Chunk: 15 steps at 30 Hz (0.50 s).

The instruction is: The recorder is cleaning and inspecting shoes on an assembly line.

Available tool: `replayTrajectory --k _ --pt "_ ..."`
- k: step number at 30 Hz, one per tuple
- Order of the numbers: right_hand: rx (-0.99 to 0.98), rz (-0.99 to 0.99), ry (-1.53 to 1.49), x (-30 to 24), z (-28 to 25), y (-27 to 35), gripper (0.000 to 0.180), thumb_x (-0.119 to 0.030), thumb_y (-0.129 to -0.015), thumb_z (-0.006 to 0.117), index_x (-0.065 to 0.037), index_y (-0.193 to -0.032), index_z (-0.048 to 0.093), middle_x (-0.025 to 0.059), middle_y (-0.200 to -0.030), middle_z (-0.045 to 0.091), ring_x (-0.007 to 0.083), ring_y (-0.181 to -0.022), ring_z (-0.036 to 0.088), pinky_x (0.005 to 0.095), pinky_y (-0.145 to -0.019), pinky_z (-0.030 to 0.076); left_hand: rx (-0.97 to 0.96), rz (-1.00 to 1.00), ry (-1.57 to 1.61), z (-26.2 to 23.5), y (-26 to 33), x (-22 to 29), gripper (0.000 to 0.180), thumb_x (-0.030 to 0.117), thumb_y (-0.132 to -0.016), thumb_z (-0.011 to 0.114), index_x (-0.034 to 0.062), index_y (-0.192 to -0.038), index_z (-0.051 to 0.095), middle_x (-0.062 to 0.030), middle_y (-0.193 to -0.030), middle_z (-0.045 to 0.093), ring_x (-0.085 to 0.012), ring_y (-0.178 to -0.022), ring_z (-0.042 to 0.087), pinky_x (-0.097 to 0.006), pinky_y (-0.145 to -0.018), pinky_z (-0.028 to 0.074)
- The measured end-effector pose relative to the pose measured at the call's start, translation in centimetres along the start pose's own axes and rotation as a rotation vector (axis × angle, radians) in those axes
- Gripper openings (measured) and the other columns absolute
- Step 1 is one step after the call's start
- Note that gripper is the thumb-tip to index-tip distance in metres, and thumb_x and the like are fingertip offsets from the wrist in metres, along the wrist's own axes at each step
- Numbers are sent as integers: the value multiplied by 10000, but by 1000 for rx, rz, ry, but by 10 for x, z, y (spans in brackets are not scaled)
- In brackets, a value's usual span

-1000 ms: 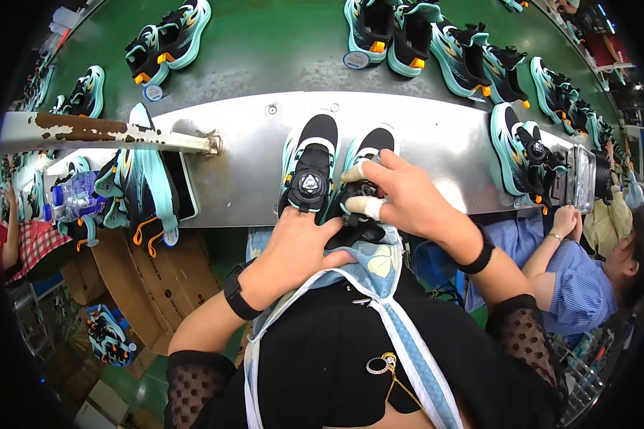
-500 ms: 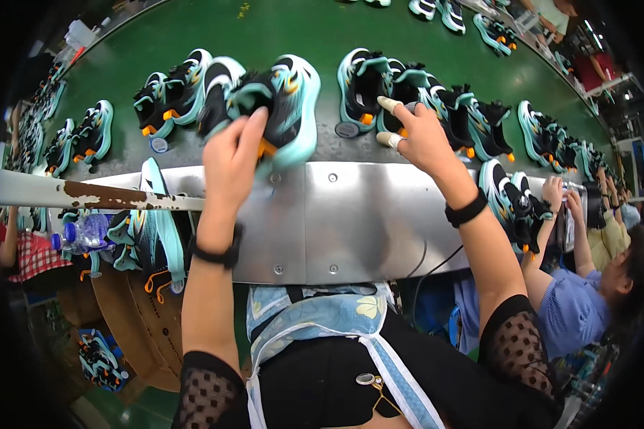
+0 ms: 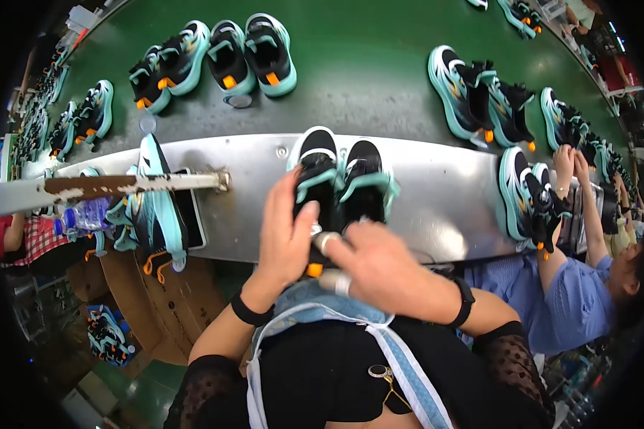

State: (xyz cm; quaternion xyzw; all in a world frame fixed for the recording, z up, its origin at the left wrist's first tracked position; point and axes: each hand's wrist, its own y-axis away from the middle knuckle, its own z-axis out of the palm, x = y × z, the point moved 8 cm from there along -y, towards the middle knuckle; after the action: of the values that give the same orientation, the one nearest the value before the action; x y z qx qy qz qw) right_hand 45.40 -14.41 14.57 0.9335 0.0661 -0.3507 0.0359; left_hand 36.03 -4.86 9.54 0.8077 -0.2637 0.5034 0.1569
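Observation:
A pair of black and mint sneakers, the left sneaker (image 3: 317, 152) and the right sneaker (image 3: 363, 166), stands on the steel ledge before me with toes pointing away. My left hand (image 3: 283, 236) is closed along the left sneaker's side and collar, its thumb near the opening. My right hand (image 3: 386, 272), smeared by motion, reaches across the heels toward the left sneaker's opening. Pale covers sit on two of its fingertips, and whether they grip anything is unclear. An orange heel tab (image 3: 315, 270) shows between the hands; the right sneaker's heel is hidden.
Several similar sneakers (image 3: 268, 53) stand on the green belt (image 3: 358, 79) beyond the steel ledge (image 3: 436, 193). A chipped white bar (image 3: 114, 187) crosses at left, over an upended sneaker (image 3: 166, 214). At right, another person's hands (image 3: 571, 168) work beside more sneakers (image 3: 515, 193).
My left hand has left a pair farther left on the belt. The pair by my right hand now stands on the ledge before me, and both hands have drawn close around it.

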Motion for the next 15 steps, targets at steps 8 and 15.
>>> replayTrajectory --k 8,15 --pt "-26 230 -490 74 -56 46 607 -95 -715 781 -167 -1296 621 87 -919 601 231 -779 602 341 -694 483 -126 243 -105 -15 62 56 205 -38 -800 484 4 -937 631 -130 -1002 640 -285 -929 608 -366 -853 471" --pt "-86 -120 -186 54 -15 -18 610 -100 -667 786 -135 -1247 600 111 -941 608 260 -807 602 349 -689 472 -304 352 -287 66 89 22 83 1 -703 585 70 -732 549 -93 -790 551 -294 -793 559 -398 -683 417"
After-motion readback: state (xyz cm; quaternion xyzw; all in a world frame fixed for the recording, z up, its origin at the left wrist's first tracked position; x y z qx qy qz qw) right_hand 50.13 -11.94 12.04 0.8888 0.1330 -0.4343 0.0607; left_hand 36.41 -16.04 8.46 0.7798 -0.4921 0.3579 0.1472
